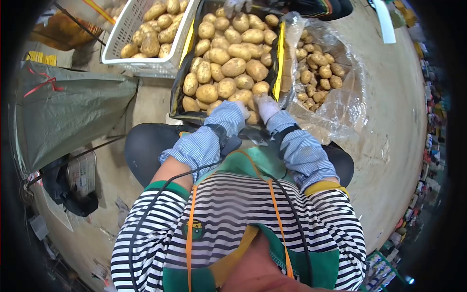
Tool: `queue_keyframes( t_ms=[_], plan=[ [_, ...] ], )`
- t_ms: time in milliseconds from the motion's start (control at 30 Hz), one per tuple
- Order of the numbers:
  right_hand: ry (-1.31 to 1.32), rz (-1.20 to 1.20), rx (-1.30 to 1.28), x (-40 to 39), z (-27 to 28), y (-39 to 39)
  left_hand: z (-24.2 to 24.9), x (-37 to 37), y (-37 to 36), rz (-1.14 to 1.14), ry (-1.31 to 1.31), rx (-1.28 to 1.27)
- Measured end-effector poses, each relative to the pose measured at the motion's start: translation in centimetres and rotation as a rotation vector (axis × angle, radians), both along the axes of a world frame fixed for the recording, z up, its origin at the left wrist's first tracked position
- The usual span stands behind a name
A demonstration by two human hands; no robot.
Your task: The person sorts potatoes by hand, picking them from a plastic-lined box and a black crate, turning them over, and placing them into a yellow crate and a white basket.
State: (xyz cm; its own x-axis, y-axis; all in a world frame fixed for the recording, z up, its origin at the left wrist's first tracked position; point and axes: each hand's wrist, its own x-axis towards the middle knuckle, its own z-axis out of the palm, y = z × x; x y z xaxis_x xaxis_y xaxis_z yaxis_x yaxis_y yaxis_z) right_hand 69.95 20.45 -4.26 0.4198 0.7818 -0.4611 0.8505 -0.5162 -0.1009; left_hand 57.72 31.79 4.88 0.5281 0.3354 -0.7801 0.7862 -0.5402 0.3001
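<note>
Many potatoes fill a box lined with black and yellow material. Both my hands wear pale gloves and are at the near end of this box. My left hand rests among the potatoes at the near edge, its fingers mostly hidden by the sleeve and potatoes. Just to its right, my right hand touches the near right corner, fingers pointing down beside a potato; whether it grips anything is unclear. Checked blue sleeves cover both forearms.
A white plastic crate of potatoes stands at the upper left. Right of the box, smaller potatoes lie in a carton lined with clear plastic. Another person's gloved hand is at the box's far end. A grey-green sheet hangs left.
</note>
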Motion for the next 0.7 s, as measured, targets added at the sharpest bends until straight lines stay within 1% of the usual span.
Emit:
queue_keyframes(
  t_ms=[67, 100, 133, 167, 200, 233, 267, 300, 333, 367, 400, 433, 467, 500, 533, 567, 600, 633, 700],
  plan=[
    [-0.016, -0.041, 0.134, -0.6, -0.8, -1.4, 0.7, -0.6, -0.3, -0.045, -0.046, 0.038],
    [-0.023, -0.038, 0.156, -1.0, -1.1, -2.0, -0.2, -0.6, -0.3, -0.020, -0.048, 0.081],
    [-0.006, -0.054, 0.240, -1.2, -1.3, -2.9, 0.3, -1.1, -0.1, -0.018, -0.051, 0.105],
    [0.012, -0.072, 0.326, -1.6, -1.5, -3.9, 0.9, -1.6, 0.3, 0.097, -0.118, 0.074],
    [0.008, -0.074, 0.352, -2.3, -1.6, -4.8, 1.4, -2.1, 0.8, 0.208, -0.189, 0.042],
    [0.037, -0.061, 0.494, -3.1, -1.8, -6.1, 1.0, -2.2, 1.6, 0.259, -0.271, 0.135],
    [0.063, -0.046, 0.633, -4.0, -1.9, -7.5, 0.3, -5.4, 2.4, -0.124, -0.509, 0.405],
    [0.057, -0.048, 0.652, -4.8, -2.0, -8.9, 0.0, -5.7, 3.7, 0.256, -0.502, 0.362],
    [0.068, -0.100, 0.727, -5.7, -2.0, -10.4, 1.4, -6.0, 4.5, 0.634, -0.489, 0.305],
    [0.080, -0.151, 0.799, -6.3, -2.1, -11.5, 2.5, -7.8, 4.9, 0.439, -0.376, 0.448],
    [0.072, -0.152, 0.814, -6.8, -1.7, -12.2, 5.0, -10.0, 5.1, 0.245, -0.259, 0.585],
    [0.151, -0.282, 0.783, -7.1, -0.8, -12.7, 2.2, -11.1, 7.1, 0.546, -0.260, 0.591],
    [0.230, -0.414, 0.751, -7.5, -0.1, -13.1, -1.8, -11.8, 9.2, 0.842, -0.262, 0.584],
    [0.130, -0.459, 0.707, -7.1, -0.1, -13.2, -4.5, -13.6, 9.8, 0.517, -0.241, 0.617],
    [0.120, -0.476, 0.724, -7.2, 0.1, -13.7, -5.8, -14.9, 9.8, 0.187, -0.212, 0.644],
    [-0.011, -0.567, 0.741, -7.5, 0.2, -14.2, -5.9, -15.9, 9.8, 0.158, -0.203, 0.598],
    [-0.142, -0.660, 0.752, -7.6, 0.1, -14.8, -5.6, -16.3, 9.6, 0.256, -0.195, 0.544],
    [-0.154, -0.680, 0.763, -7.4, -0.1, -15.4, -5.3, -16.7, 9.4, 0.315, -0.194, 0.505],
    [0.255, -1.030, 0.689, -7.2, 0.4, -15.9, -4.9, -17.4, 9.3, 0.361, -0.198, 0.471]
  ],
)
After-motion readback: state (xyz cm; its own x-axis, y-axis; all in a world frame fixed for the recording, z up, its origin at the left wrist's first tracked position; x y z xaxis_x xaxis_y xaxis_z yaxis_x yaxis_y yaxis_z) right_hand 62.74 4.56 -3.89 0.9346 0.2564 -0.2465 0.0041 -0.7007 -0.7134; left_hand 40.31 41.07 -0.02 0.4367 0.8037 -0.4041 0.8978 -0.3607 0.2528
